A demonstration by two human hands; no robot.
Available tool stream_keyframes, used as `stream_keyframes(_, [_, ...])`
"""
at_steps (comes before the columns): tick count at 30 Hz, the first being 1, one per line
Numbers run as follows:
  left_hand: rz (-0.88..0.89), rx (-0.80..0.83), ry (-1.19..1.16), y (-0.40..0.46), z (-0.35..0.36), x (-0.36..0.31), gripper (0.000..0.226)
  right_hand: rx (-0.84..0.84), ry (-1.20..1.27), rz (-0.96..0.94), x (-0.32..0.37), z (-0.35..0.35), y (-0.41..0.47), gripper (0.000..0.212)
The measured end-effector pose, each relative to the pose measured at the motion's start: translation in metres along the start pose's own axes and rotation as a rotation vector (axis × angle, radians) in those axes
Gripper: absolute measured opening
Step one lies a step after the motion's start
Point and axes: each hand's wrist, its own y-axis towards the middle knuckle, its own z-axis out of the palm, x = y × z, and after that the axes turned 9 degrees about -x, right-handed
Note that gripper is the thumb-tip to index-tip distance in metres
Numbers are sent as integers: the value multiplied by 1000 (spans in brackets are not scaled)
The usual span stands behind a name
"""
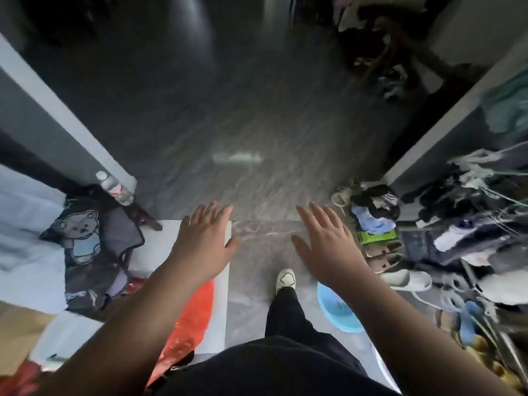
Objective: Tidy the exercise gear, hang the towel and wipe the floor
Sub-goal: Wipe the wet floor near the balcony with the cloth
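Observation:
I stand on a grey marbled floor (257,167) and look down at both hands held out in front of me. My left hand (204,238) is spread flat, palm down, above the corner of a white surface (154,247), and holds nothing. My right hand (325,241) is also flat with straight fingers, over the bare floor, empty. A blue basin (334,310) sits on the floor under my right forearm. No towel or exercise gear can be told apart in the blurred view.
On the left lie a bear-print garment (94,241), a water bottle (114,190) and a red bag (188,315). Shoes and slippers (391,261) and a pile of clothes (374,212) line the right side beside a cluttered rack (471,224). My white shoe (285,280) is on the floor.

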Motion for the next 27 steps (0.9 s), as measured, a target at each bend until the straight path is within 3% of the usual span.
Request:
stream_keyframes(13, [-275, -93, -42, 236, -36, 47, 64, 135, -49, -365, 4, 0, 319, 67])
stream_keyframes(19, [-452, -103, -58, 309, -45, 104, 65, 204, -65, -494, 51, 4, 439, 68])
stream_keyframes(27, [-545, -60, -103, 428, -47, 218, 69, 279, -71, -557, 142, 46, 583, 68])
